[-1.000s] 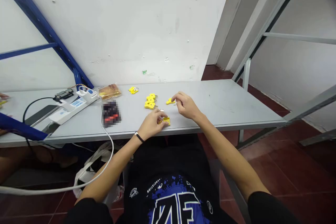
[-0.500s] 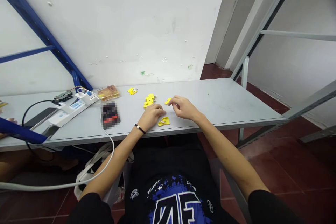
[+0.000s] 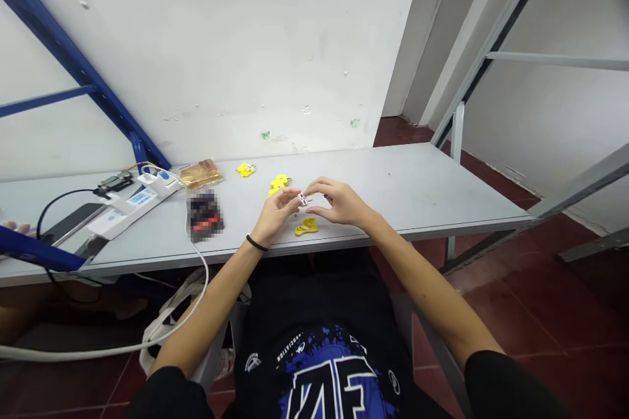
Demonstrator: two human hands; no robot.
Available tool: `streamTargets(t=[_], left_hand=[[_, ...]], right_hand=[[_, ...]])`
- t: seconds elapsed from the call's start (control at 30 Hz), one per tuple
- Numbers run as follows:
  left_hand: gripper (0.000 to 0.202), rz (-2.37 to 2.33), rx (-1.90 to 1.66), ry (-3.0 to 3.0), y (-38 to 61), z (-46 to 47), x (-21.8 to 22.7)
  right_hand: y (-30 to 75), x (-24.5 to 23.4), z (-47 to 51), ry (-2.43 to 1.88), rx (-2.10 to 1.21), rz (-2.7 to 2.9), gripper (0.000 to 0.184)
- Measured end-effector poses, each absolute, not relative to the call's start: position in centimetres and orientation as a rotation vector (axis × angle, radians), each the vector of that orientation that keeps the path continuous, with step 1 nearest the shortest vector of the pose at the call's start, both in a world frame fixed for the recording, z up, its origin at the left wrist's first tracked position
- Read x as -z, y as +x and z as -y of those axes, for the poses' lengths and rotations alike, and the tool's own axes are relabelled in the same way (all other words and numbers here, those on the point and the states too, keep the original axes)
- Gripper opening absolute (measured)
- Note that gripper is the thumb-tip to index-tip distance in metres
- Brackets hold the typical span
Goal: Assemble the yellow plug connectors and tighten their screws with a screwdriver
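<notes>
Above the grey table (image 3: 417, 190), my left hand (image 3: 278, 215) pinches a small white connector insert with metal pins (image 3: 303, 200). My right hand (image 3: 341, 204) is next to that insert, its fingers apart around the pin end. Below the hands, a flat yellow plastic connector shell (image 3: 306, 227) lies on the table. A little cluster of yellow connectors (image 3: 278, 185) sits just beyond my left hand, partly hidden by it. A single yellow connector (image 3: 246, 169) lies further back.
To the left are a pixelated dark packet (image 3: 204, 216), a clear bag of brown items (image 3: 200, 173), a white power strip (image 3: 132, 204) and cables. Another person's hand (image 3: 17, 229) shows at the far left, near a blue bar (image 3: 37, 250). A white wall backs the table.
My hands have come together above the table, with the white insert now showing between them. The yellow connector beside my right hand is no longer visible.
</notes>
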State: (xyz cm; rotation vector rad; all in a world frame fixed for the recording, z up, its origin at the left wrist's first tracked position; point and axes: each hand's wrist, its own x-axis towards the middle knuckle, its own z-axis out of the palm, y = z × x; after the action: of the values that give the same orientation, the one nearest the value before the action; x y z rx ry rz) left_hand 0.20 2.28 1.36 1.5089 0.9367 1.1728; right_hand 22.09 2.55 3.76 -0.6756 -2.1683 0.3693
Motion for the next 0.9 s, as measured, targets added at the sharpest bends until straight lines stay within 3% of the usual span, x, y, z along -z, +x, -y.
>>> streamTargets(t=[0.2,0.5,0.9], left_hand=[[0.047,-0.862,-1.125,1.461,0.3,-1.9,-1.0],[0.023,-1.159,-1.140,2.065,-1.5,-1.9,-2.3],[0.017,-0.997,-0.971,2.269,-0.8,-0.8,-2.9]], right_hand=[[22.0,-3.8,-2.4,-0.628,-0.413,2.175,0.022],[23.1,-4.1,-2.4,-0.698,-0.433,2.307,0.017],[23.2,-4.0,-2.3,-0.710,-0.501,2.406,0.014]])
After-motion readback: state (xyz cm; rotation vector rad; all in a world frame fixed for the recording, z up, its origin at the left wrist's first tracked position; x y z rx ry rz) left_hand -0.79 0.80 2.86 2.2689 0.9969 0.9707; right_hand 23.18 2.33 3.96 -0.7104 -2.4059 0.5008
